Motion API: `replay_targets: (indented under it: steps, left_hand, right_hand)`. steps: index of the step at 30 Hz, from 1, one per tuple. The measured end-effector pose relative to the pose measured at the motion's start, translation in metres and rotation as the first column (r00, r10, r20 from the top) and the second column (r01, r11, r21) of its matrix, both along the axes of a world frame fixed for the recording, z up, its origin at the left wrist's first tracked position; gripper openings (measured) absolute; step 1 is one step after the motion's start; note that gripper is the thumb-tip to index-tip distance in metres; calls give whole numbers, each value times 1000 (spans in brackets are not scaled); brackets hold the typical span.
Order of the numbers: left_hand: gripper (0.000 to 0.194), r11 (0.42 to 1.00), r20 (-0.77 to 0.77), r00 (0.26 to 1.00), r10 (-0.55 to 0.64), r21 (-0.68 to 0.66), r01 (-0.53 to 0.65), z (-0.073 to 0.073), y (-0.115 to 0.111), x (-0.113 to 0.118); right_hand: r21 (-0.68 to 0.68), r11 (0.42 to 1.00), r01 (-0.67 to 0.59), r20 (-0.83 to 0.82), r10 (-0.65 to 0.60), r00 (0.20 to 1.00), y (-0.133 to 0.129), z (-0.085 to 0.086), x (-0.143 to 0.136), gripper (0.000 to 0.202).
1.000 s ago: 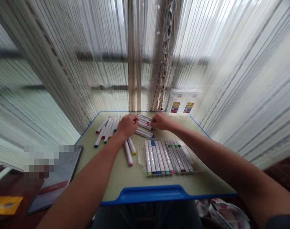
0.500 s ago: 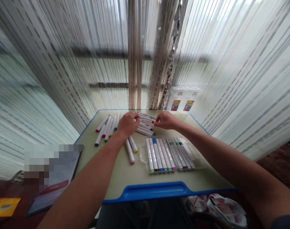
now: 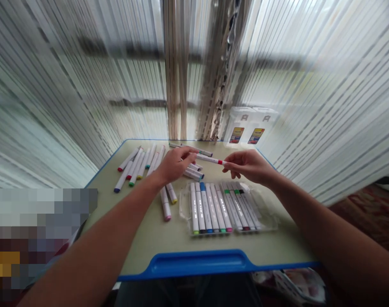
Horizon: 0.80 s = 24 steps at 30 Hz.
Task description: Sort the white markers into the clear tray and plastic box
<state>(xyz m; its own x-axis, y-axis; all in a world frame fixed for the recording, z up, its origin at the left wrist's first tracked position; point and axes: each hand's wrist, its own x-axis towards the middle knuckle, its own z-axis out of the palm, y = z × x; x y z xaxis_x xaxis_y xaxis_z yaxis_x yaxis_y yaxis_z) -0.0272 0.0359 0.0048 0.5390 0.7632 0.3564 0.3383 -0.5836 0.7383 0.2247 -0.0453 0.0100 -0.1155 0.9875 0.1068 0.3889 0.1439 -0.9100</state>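
Observation:
A white marker with a red band (image 3: 210,159) is held level above the far part of the table. My right hand (image 3: 248,165) pinches its red-banded right end between thumb and fingers. At the other end, my left hand (image 3: 178,163) has its thumb and index finger around the tip. Several loose white markers (image 3: 192,173) lie beneath and behind my left hand, partly hidden by it. Nearer to me, a clear plastic case (image 3: 185,209) lies open with a row of white markers (image 3: 210,209) in it, their ends in different colours.
More markers with coloured ends (image 3: 135,166) lie in a loose group at the table's far left. The table (image 3: 143,251) has a blue rim with a moulded tray (image 3: 200,261) at the front. Clear cases with labels (image 3: 245,128) stand at the back right, before a string curtain (image 3: 136,64).
My right hand has moved right and slightly nearer, drawing the red-banded marker out from the pile. My left hand stays close to the pile, with its fingers at the marker's left end.

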Motion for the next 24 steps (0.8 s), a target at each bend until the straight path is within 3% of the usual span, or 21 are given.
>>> replay_targets:
  steps: [6,10,16,24]
  left_hand:
    - [30,963,226,969,-97,-226,149,-2,0,5]
    - [28,935,350,936,-36,-319,156,-2,-4,8]
    - [21,950,398,917,0,-286,124,1,-9,12]
    - [24,950,380,909,-169,-181,253,4,-28,25]
  right_hand:
    - [98,994,40,-110,-29,994,6,-7,4,41]
    - [131,990,46,-112,-32,993,8,-8,6,39]
    - [115,993,-26,-50,32,998,4,-6,1,32]
    - [-25,986,-163,-114,159,981,-10,1,-13,27]
